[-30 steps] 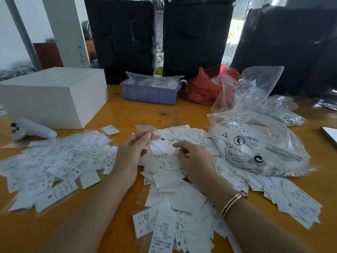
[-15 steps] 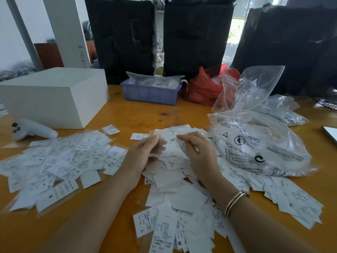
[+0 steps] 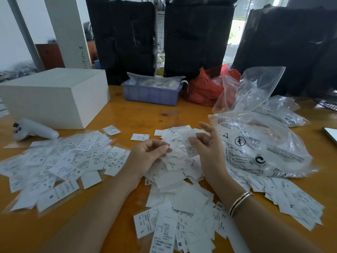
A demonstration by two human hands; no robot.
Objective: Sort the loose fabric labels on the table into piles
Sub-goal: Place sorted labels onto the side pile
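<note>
White fabric labels with printed sizes lie in heaps on the orange table [image 3: 127, 114]. One spread pile [image 3: 63, 161] is at the left and a middle pile [image 3: 175, 179] sits under my hands. More labels [image 3: 173, 229] lie close to me, and another lot [image 3: 295, 199] is at the right. My left hand [image 3: 145, 156] is curled over the middle pile, fingertips pinching a label at its top. My right hand [image 3: 207, 148] faces it, thumb and forefinger closed on a small printed label [image 3: 190, 148], the other fingers raised. A single label [image 3: 139, 136] lies apart, behind the hands.
A white box [image 3: 54, 95] and a white handheld controller [image 3: 32, 131] stand at the left. A blue tray [image 3: 151, 94] and a red bag [image 3: 204, 88] are at the back. Clear plastic bags [image 3: 259, 143] crowd the right, beside my right hand. Black wrapped bundles [image 3: 197, 37] stand behind the table.
Both hands have moved slightly right and farther back on the middle pile. The right hand's outer fingers have spread upward. A single label now lies exposed behind the left hand.
</note>
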